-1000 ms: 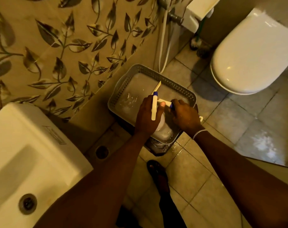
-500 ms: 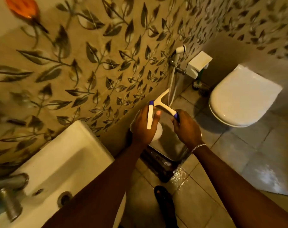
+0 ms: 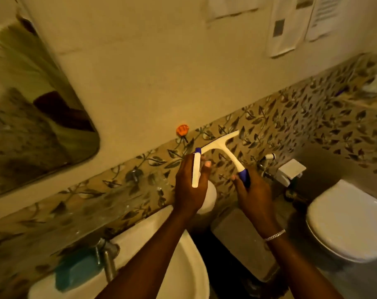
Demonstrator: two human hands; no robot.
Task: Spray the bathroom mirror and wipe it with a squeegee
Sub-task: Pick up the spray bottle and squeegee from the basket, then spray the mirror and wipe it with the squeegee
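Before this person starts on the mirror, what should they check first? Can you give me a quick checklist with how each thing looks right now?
1. Squeegee in hand: ok, right hand grips its blue handle.
2. Spray bottle in hand: ok, left hand holds it.
3. Nozzle pointed at the mirror: cannot tell, too blurred.
4. Mirror within reach: ok probably, it hangs up-left above the sink.
5. Mirror already sprayed: cannot tell, blurred.
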